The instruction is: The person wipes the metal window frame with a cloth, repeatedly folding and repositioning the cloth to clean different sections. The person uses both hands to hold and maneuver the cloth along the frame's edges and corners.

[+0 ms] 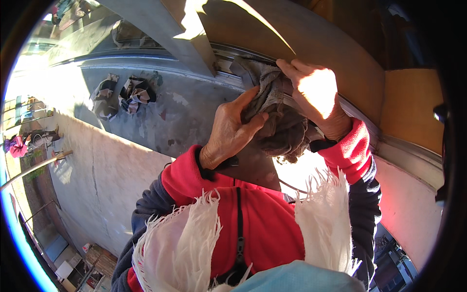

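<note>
A damp-looking grey-brown rag (286,140) is bunched over the metal sliding-window track (227,65) at the inner edge of a sill. My left hand (233,127) grips its near side, with the thumb and index finger apart around the folds. On the far side, my right hand (316,93) is curled over the rag's upper part, fingertips close against the track. Bright sunlight washes out the back of that hand. The rag's lower end hangs in loose folds between my wrists.
Two crumpled patterned cloths (136,95) lie on the stained grey sill (182,124). A window frame post (157,31) rises beyond the left hand. A brown panel (339,62) borders the track. Far below left, a person (27,142) is near a pole (54,158).
</note>
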`<state>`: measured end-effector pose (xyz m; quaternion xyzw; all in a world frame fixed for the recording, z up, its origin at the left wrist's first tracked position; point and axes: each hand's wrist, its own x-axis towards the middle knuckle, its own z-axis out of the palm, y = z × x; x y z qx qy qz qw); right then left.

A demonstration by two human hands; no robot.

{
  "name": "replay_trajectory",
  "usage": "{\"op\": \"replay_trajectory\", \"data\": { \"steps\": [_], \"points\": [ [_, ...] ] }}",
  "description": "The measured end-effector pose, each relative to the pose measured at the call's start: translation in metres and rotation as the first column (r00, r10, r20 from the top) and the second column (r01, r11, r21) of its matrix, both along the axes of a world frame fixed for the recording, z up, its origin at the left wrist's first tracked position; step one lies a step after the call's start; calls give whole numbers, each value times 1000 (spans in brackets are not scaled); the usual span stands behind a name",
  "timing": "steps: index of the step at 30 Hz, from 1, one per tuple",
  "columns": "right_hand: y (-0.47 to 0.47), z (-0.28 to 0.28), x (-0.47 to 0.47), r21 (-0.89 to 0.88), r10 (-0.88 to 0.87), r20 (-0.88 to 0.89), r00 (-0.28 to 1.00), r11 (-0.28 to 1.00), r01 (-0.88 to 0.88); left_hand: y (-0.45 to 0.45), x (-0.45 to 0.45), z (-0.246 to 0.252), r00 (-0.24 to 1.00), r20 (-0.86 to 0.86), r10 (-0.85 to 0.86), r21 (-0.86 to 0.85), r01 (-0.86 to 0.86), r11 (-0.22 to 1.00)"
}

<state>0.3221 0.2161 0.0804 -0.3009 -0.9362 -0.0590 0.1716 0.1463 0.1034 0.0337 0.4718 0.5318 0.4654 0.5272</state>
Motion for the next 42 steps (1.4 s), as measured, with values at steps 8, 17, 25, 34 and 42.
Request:
{"op": "replay_trajectory", "data": {
  "steps": [8, 17, 25, 34, 42],
  "points": [
    [-35, 8, 85, -27, -246, 2, 969, 969, 246, 11, 60, 15, 917, -321, -239, 212, 315, 925],
    [-88, 20, 168, -39, -502, 154, 851, 858, 513, 23, 149, -5, 801, -385, -458, 314, 580, 751],
    [-100, 29, 194, 81, -674, 380, 634, 707, 703, 36, 209, 6, 670, -222, -709, 197, 743, 640],
    [-101, 42, 202, 259, -689, 519, 506, 691, 675, 38, 258, 22, 677, -200, -708, 128, 735, 666],
    [-97, 48, 211, 279, -661, 558, 502, 719, 637, 37, 275, 9, 678, -188, -711, 145, 735, 663]
  ]
}}
